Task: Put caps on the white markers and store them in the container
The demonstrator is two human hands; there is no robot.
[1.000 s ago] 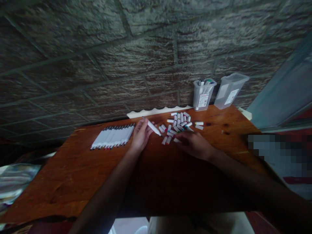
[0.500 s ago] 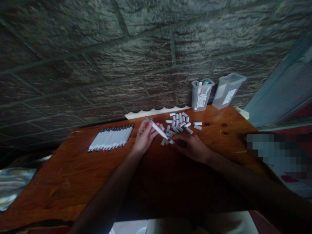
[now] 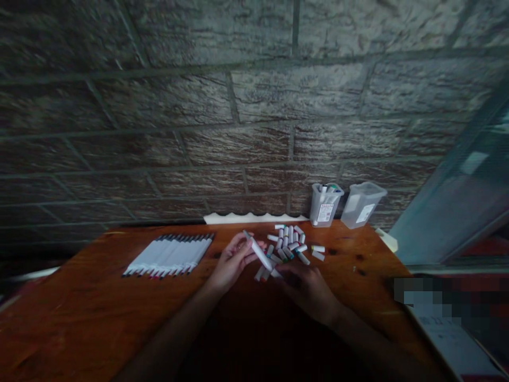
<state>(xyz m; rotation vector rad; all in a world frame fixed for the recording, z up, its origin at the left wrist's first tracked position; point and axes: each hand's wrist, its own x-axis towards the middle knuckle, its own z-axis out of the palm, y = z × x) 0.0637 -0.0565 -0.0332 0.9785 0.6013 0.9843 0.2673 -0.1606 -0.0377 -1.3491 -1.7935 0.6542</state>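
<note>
My left hand is closed on a white marker, held slanting with its grey end up and its other end pointing down to the right. At that lower end, my right hand pinches a small white marker cap. The cap appears to meet the marker's tip; dim light hides how far it is on. Behind and below the hands lies a loose pile of white caps with coloured ends. To the left, several capless-looking white markers lie side by side in a slanted row.
Against the stone wall stand a clear plastic box holding a few markers and another clear box. A wavy white strip runs along the back edge of the wooden table. A blurred pale object lies beyond the right edge.
The view has tilted upward, so the table sits lower in the picture. My right hand has brought the cap closer against the marker's lower end; my left hand keeps its hold.
</note>
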